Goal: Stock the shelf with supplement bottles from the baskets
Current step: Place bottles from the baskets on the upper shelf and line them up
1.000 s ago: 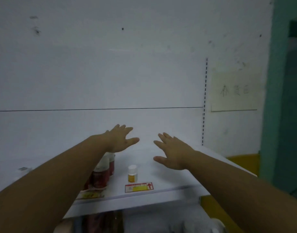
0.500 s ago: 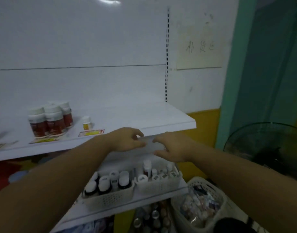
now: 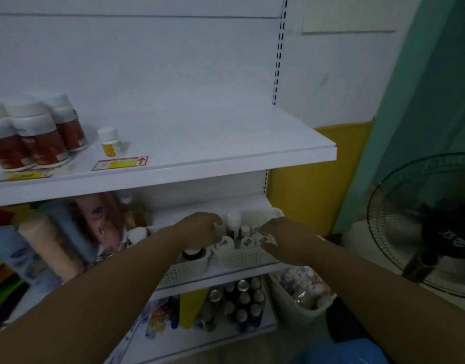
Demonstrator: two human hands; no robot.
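Note:
Two white perforated baskets, a left basket [image 3: 182, 271] and a right basket [image 3: 242, 256], stand on the middle shelf and hold several white-capped supplement bottles [image 3: 234, 219]. My left hand [image 3: 200, 228] curls down over the bottles between the baskets. My right hand [image 3: 281, 239] lies over the right basket's end, thumb on its outer wall. What either hand grips is hidden. On the white upper shelf [image 3: 226, 143] stand brown-red bottles [image 3: 39, 137] and one small yellow-labelled bottle [image 3: 110, 141].
A price tag [image 3: 121, 162] lies at the upper shelf's front edge. Rolls and packets [image 3: 50, 248] fill the middle shelf's left. Dark bottles [image 3: 242, 300] stand on the bottom shelf. On the floor to the right are a white bin [image 3: 302, 295] and a fan [image 3: 423, 224].
The view has tilted down from the upper shelf. Both hands have dropped from above the upper shelf, past its front edge, down onto the baskets on the middle shelf.

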